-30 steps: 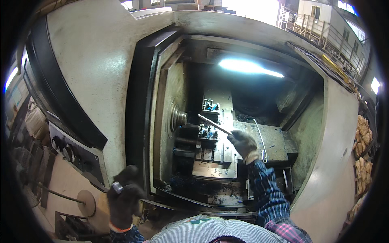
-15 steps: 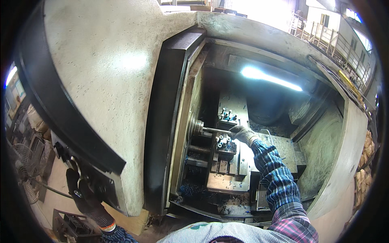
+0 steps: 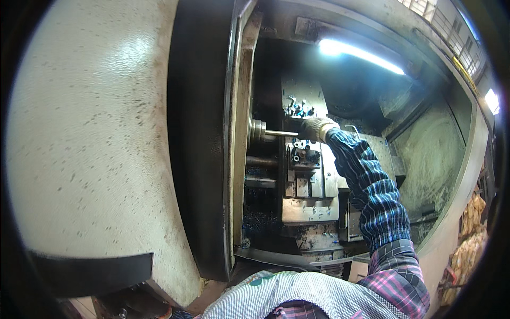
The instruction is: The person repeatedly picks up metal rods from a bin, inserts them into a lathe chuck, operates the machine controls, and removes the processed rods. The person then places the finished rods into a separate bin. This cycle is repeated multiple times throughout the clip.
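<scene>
My right hand (image 3: 317,129), in a pale work glove with darkened fingers, reaches into a lathe. Its fingers are closed round the free end of a slim metal rod (image 3: 280,133). The rod's other end sits in the round spindle chuck (image 3: 258,131) on the left. Just below the hand is a tool block with bolts (image 3: 304,154); a second bolted tool holder (image 3: 300,108), strewn with bluish chips, lies beyond it. Of my left arm only a bit of cuff and sleeve (image 3: 179,314) shows at the lower edge; the fingers are hidden behind the machine panel.
The black door edge (image 3: 199,138) and pale housing (image 3: 95,133) stand left of the opening. A bright lamp tube (image 3: 364,56) runs across the back. A bent metal tube (image 3: 353,128) rises right of my hand. Chips litter the metal slide (image 3: 309,210). Wrapped bundles (image 3: 467,255) stand outside, right.
The view has shifted, bringing the housing and black door edge closer. My right hand still grips the rod's end. My left hand, earlier seen at the control panel, has nearly dropped out of sight.
</scene>
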### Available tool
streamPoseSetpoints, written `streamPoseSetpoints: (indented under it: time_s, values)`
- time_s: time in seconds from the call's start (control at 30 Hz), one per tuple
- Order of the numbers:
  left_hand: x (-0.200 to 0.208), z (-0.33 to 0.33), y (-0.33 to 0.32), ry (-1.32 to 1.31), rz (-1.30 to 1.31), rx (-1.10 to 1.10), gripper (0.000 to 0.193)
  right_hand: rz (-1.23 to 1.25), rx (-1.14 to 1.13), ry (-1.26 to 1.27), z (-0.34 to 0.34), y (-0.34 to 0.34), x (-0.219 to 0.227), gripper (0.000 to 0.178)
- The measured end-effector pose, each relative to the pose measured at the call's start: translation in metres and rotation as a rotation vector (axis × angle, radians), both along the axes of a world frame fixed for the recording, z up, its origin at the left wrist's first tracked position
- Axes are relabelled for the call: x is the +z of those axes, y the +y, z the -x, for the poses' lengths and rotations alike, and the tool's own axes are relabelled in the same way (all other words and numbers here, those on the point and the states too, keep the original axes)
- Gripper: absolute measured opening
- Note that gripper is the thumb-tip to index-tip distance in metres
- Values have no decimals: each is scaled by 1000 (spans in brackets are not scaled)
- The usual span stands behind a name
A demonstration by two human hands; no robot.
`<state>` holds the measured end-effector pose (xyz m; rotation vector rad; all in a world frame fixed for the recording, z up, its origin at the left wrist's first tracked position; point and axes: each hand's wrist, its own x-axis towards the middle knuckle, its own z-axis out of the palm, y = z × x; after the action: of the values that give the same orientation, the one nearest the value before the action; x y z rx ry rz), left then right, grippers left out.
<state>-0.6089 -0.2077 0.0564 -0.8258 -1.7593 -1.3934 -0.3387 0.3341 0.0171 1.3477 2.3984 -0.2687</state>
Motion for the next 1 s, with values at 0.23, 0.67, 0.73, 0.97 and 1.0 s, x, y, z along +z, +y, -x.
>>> streamPoseSetpoints:
  time_s: [0.23, 0.67, 0.73, 0.97, 1.0]
  values:
    - [0, 1, -8, 10, 20, 75, 49, -62, 186, 345, 77, -58, -16, 55]
    - [2, -2, 5, 3, 29, -77, 48, 36, 64, 337, 44, -70, -5, 59]
    - [-1, -12, 1, 8, 31, -73, 48, -133, 51, 443, 50, -94, -1, 73]
    - [-16, -55, 39, -18, 62, -332, 47, -623, 147, 1036, -74, -188, -20, 91]
    - [-21, -66, 46, -37, 73, -394, 47, -534, 84, 1074, -99, -216, -22, 90]
